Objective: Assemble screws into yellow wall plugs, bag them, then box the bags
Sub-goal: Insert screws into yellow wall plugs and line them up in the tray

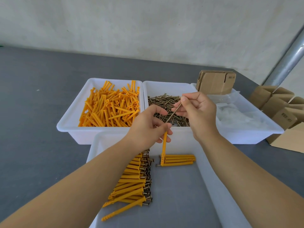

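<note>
The left hand (148, 125) grips a yellow wall plug (164, 143) near its top end, fingers curled round it, so the plug hangs almost upright with its lower tip over the near tray (208, 175). The right hand (198, 112), close beside it at about two o'clock, pinches a long screw (175, 111) between thumb and fingertips; the screw slants down toward seven o'clock and its point meets the mouth of the plug at the left fingers. The two hands are close together but do not touch. Below them, in the near tray, a small group of assembled plugs (178, 160) lies crosswise with screw heads pointing to nine o'clock, and at eight o'clock from that a long stacked row of assembled plugs (131, 180) runs toward the viewer, heads to three o'clock. Beyond the hands at eleven o'clock stands a white bin of loose yellow plugs (108, 107); at twelve o'clock, touching it, a white bin of loose screws (164, 102). At two o'clock a third white bin (256, 127) holds clear plastic bags (233, 112), with flat folded cartons (215, 83) standing at its far end. Brown cardboard boxes (283, 109) sit at three o'clock on the grey table (32, 96)
</note>
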Tool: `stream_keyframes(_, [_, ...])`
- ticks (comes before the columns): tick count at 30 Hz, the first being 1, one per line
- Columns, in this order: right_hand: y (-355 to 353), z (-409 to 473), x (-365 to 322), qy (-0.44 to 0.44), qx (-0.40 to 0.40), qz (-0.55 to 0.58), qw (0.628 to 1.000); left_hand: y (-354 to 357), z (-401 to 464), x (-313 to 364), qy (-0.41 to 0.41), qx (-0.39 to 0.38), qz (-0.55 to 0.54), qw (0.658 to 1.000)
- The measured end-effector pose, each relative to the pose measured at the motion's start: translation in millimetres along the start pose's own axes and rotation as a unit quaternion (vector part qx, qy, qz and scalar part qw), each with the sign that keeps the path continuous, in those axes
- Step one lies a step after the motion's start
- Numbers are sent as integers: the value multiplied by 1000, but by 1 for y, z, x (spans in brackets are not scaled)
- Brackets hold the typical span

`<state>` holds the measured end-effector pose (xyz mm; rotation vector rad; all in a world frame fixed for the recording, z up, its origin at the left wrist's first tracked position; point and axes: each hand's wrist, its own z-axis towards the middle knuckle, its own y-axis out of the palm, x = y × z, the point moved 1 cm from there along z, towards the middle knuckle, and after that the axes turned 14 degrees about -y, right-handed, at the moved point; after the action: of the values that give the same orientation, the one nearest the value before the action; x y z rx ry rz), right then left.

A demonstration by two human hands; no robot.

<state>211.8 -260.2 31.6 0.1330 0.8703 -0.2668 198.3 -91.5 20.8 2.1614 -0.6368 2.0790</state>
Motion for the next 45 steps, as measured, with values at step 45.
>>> stream_keyframes(45, [-2, -3, 23, -70, -226, -394, 888, 54, -12, -8, 250, 18, 595, 763])
